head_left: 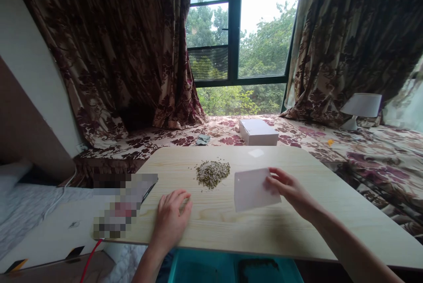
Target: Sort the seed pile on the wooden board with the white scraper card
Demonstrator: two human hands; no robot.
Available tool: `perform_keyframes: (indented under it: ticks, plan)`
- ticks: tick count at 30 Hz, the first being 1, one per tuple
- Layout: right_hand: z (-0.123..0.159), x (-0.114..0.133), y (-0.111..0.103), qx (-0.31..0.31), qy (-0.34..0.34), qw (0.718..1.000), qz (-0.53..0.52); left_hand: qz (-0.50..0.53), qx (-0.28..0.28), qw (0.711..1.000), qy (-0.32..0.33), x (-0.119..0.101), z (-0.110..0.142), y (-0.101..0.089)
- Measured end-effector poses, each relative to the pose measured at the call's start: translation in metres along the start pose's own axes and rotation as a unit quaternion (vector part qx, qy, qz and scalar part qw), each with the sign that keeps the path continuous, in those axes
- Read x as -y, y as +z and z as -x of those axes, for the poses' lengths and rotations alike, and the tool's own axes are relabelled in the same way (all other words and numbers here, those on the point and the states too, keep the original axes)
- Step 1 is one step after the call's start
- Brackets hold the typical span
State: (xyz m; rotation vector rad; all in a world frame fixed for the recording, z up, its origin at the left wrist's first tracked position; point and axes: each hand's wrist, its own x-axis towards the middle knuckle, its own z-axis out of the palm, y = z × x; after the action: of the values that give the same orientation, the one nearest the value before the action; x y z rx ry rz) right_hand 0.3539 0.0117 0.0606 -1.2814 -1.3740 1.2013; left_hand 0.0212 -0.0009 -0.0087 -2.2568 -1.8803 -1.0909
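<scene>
A pile of small green and white grains (212, 173) lies on the wooden-topped table (211, 225), with stray ones scattered round it. My left hand (172, 214) rests on the tabletop just below and left of the pile, fingers lying on the wood, thumb apart, holding nothing. To the right of the pile, my right hand (286, 188) grips a thin white card (253, 190) by its right edge, thumb on the near face. The card has a small hole near its top left corner and is held apart from the grains.
Below the table's front edge sits a turquoise tray (205, 267) with two compartments, dark matter in the right one. A blurred-out object (122, 208) lies at the table's left with a red cable (88, 261). Beyond the table are a white box (259, 132), crumpled cloth (202, 139) and a lamp (361, 106).
</scene>
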Motion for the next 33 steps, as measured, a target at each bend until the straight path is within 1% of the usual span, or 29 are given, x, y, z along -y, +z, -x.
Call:
perform_keyframes:
  ticks: [3,5,7,9,15,20,25,33]
  plan:
    - [-0.021,-0.007,0.005,-0.131,-0.023,0.990,-0.046,0.000,0.004,1.000,-0.005,-0.001,0.000,0.000]
    - [-0.034,-0.013,0.012,-0.184,-0.029,0.981,-0.056,0.001,0.005,1.000,-0.006,-0.001,0.000,0.000]
    - [-0.042,-0.019,0.020,-0.211,-0.035,0.975,-0.057,0.002,0.005,1.000,-0.006,0.000,0.000,0.001]
    - [-0.046,-0.023,0.028,-0.215,-0.047,0.974,-0.054,0.002,0.003,1.000,-0.005,0.000,0.000,0.001]
    - [-0.044,-0.022,0.050,-0.172,-0.085,0.981,-0.034,0.007,-0.002,1.000,-0.003,-0.001,0.000,0.001]
    - [-0.047,-0.020,0.063,-0.159,-0.101,0.982,-0.017,0.011,0.001,1.000,-0.004,-0.001,0.000,0.000]
    - [-0.049,-0.025,0.068,-0.169,-0.115,0.979,-0.005,0.015,0.001,1.000,-0.004,-0.001,0.000,0.000]
    - [-0.046,-0.026,0.067,-0.165,-0.100,0.981,-0.014,0.016,0.002,1.000,-0.006,-0.001,0.000,0.000]
